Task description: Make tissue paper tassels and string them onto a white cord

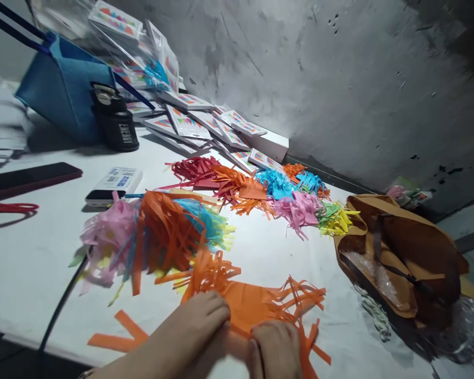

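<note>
An orange tissue-paper tassel (248, 300), fringed at both ends with a plain band in its middle, lies at the near side of the table. My left hand (205, 318) is closed on the left part of its near edge. Fingers bent, my right hand (275, 347) grips the same edge farther right. The fingertips of both hands are partly hidden. Beyond my left hand lies a heap of fringed paper in orange (164, 226), pink (110, 237) and blue. Loose orange strips (120, 337) rest left of my left wrist.
More tassels in red (195, 169), blue (276, 183), pink (298, 209) and yellow lie farther back. Flat printed boxes (189, 126) are piled by the wall. A black bottle (116, 123), blue bag (71, 79) and phone (31, 179) stand or lie left; a brown bag (403, 247) is right.
</note>
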Demonstrator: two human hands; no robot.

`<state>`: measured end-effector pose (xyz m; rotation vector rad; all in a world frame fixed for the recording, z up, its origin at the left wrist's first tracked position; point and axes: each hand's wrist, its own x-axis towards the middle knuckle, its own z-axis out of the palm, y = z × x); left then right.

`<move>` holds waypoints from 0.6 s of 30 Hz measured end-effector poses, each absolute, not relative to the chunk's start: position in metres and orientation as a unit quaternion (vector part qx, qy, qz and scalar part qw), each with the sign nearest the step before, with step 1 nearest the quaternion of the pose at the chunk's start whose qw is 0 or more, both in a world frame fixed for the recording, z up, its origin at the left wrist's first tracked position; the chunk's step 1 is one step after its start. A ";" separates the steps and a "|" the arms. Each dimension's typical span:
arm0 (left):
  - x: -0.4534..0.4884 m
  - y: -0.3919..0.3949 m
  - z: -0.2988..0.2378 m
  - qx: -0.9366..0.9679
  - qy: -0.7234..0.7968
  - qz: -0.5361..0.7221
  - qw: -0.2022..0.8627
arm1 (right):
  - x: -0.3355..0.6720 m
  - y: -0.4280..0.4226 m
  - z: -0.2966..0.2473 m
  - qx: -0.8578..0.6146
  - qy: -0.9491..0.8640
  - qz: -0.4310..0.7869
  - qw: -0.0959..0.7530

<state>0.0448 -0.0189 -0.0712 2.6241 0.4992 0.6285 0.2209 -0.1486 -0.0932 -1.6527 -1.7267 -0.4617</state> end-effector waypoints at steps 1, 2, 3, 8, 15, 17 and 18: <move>0.047 -0.015 -0.063 0.935 0.220 0.190 0.201 | 0.220 -0.144 -0.087 -0.658 -0.654 -0.168 0.334; 0.051 -0.011 -0.056 0.931 0.261 0.162 0.197 | 0.219 -0.139 -0.081 -0.683 -0.639 -0.162 0.315; 0.055 -0.007 -0.048 0.927 0.294 0.136 0.187 | 0.219 -0.132 -0.076 -0.707 -0.624 -0.159 0.291; 0.074 0.003 -0.030 0.915 0.382 0.052 0.114 | 0.222 -0.100 -0.071 -0.749 -0.589 -0.188 0.238; 0.076 0.005 -0.041 0.913 0.385 0.083 0.108 | 0.228 -0.102 -0.066 -0.746 -0.560 -0.270 0.239; 0.076 0.006 -0.042 0.911 0.389 0.082 0.114 | 0.225 -0.109 -0.067 -0.702 -0.601 -0.251 0.289; 0.076 0.006 -0.042 0.910 0.391 0.080 0.115 | 0.223 -0.112 -0.069 -0.674 -0.630 -0.232 0.309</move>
